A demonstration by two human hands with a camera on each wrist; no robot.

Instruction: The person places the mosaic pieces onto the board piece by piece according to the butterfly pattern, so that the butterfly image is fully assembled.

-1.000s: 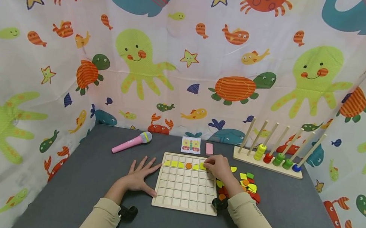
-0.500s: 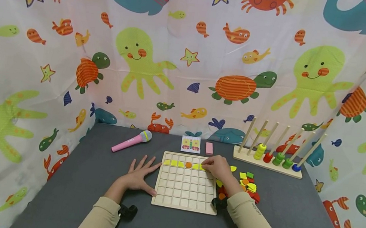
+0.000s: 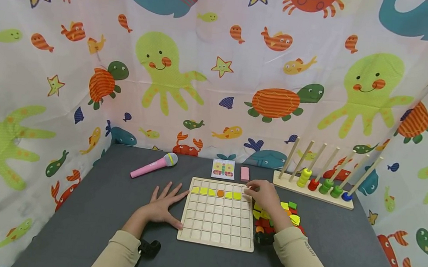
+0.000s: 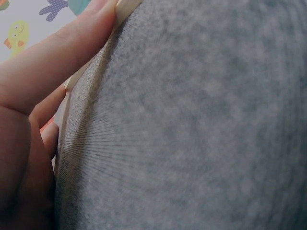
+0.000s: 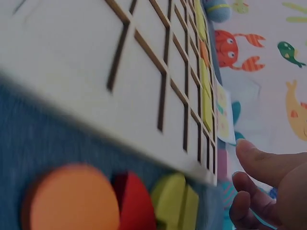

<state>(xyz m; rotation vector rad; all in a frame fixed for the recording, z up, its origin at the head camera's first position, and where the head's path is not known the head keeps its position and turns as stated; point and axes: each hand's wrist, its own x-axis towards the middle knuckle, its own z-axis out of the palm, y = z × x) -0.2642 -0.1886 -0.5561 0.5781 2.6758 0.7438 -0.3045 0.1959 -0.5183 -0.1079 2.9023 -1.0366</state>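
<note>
My left hand (image 3: 160, 206) lies with its fingers spread at the left side of a wooden grid board (image 3: 218, 220). In the left wrist view the thumb (image 4: 67, 45) touches the board's edge. Along a row near the board's far edge sit yellow tiles (image 3: 203, 191), an orange disc (image 3: 221, 193) and a last yellow tile (image 3: 237, 195). My right hand (image 3: 264, 195) hovers over the board's far right corner. The right wrist view shows its thumb apart from its bent fingers, with nothing between them. Beneath that forearm is a pile of loose coloured pieces (image 3: 294, 220), partly hidden.
Behind the board lie a printed pattern card (image 3: 223, 170) and a pink block (image 3: 245, 174). A pink toy microphone (image 3: 154, 166) is at the back left. To the back right stands a wooden peg rack (image 3: 312, 191) with coloured rings. A patterned curtain (image 3: 211, 85) borders the table.
My right hand has let go of the last yellow tile in the row and moved right, toward the board's edge. The left hand has stayed in place.
</note>
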